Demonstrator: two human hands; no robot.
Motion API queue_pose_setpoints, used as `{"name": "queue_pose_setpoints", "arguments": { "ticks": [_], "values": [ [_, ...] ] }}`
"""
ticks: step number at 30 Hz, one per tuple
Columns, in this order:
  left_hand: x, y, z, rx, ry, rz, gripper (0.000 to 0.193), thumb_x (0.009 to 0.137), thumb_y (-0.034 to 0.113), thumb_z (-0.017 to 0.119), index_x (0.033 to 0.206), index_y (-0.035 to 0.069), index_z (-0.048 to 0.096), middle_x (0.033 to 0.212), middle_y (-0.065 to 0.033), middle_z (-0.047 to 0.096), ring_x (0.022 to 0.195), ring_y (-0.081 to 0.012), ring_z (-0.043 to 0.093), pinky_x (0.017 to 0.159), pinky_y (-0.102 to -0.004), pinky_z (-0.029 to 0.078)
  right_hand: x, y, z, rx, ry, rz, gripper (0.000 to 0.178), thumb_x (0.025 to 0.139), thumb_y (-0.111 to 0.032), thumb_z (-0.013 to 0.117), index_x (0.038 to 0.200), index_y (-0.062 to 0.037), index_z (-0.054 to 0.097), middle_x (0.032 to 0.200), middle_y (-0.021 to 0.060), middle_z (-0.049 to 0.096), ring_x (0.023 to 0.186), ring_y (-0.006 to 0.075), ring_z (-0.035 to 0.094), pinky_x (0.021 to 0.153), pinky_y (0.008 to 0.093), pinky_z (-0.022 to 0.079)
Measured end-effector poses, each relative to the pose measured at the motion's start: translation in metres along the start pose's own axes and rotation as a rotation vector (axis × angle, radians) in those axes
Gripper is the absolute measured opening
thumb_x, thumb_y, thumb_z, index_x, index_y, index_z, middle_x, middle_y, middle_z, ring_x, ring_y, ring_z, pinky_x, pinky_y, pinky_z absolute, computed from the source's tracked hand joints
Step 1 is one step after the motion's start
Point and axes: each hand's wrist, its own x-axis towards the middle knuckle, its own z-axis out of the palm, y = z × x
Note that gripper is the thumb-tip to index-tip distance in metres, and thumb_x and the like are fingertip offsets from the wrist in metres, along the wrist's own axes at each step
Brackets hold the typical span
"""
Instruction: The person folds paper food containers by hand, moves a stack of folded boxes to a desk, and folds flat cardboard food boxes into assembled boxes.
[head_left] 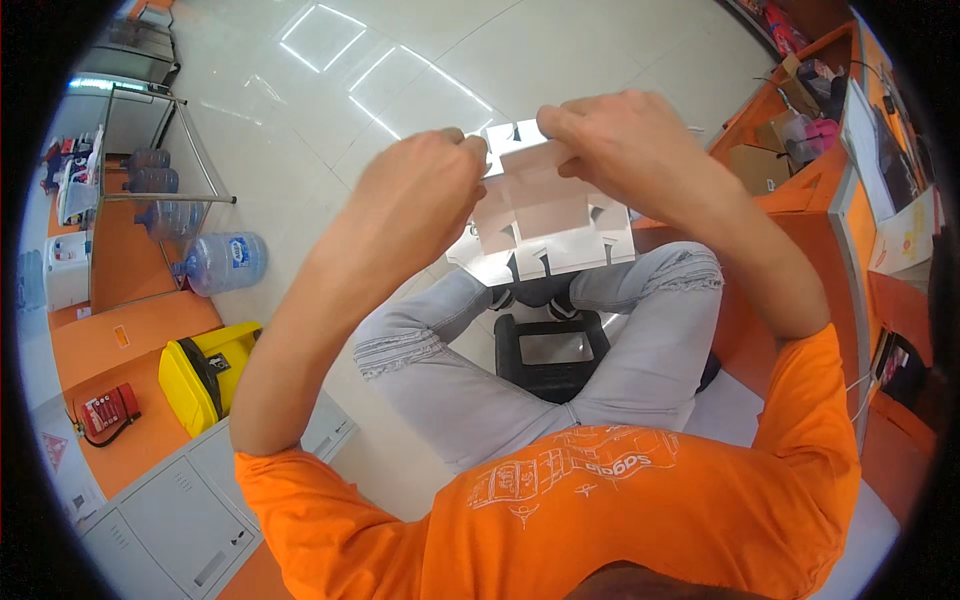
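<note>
From my end I see the white carton (550,212) at the upper centre of the frame, over the knees, its pale inner walls and cut slots showing. The left hand (425,190) pinches its upper left edge; the right hand (632,140) pinches its upper right edge, fingertips partly hidden. At the upper right, I make out an orange bin (800,200) holding a cardboard box (757,168) and something pink (822,134). Left of centre, a clear blue jug (230,264) lies tipped beside a rack (172,198) with more jugs (152,181); I cannot tell their contents.
</note>
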Motion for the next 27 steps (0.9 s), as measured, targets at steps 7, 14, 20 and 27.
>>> {"name": "queue_pose_setpoints", "arguments": {
  "ticks": [7,14,20,27],
  "values": [
    [0.024,-0.004,0.088,0.070,0.043,0.028,0.019,0.090,0.013,0.071,0.097,-0.001,0.059,0.089,-0.0207,0.069,0.084,-0.0403,0.069,0.072,-0.0493,0.056,-0.022,0.034,0.080,0.014,-0.071,0.040,0.023,0.087,-0.021,0.074,0.099,-0.0061,0.061,0.094,0.0112,0.071,0.090,0.0366,0.070,0.074,0.0484,0.054],
    [0.045,-0.005,0.048,0.077,-0.195,0.042,0.022,0.088,0.020,0.075,0.094,-0.001,0.071,0.084,-0.0225,0.071,0.081,-0.0412,0.071,0.071,-0.0483,0.057,-0.008,0.050,0.046,0.113,-0.296,0.058,0.029,0.084,-0.023,0.079,0.101,-0.0021,0.067,0.086,0.0169,0.071,0.084,0.0389,0.070,0.074,0.0495,0.054],
    [0.063,-0.008,0.029,0.015,-0.497,-0.101,0.027,0.087,0.023,0.075,0.101,0.000,0.073,0.094,-0.0215,0.073,0.089,-0.0406,0.070,0.081,-0.0490,0.054,0.022,0.056,0.037,0.396,-0.626,0.135,0.038,0.083,-0.018,0.079,0.115,0.0002,0.071,0.102,0.0208,0.075,0.094,0.0369,0.072,0.082,0.0472,0.057],
    [0.088,-0.090,0.183,0.233,-0.371,-0.069,0.018,0.091,0.019,0.070,0.101,0.004,0.072,0.099,-0.0133,0.074,0.097,-0.0328,0.070,0.088,-0.0473,0.053,0.052,0.088,0.185,0.153,-0.586,0.163,0.033,0.082,-0.015,0.078,0.111,-0.0003,0.072,0.106,0.0205,0.073,0.104,0.0371,0.071,0.089,0.0466,0.058]
  ]
}}
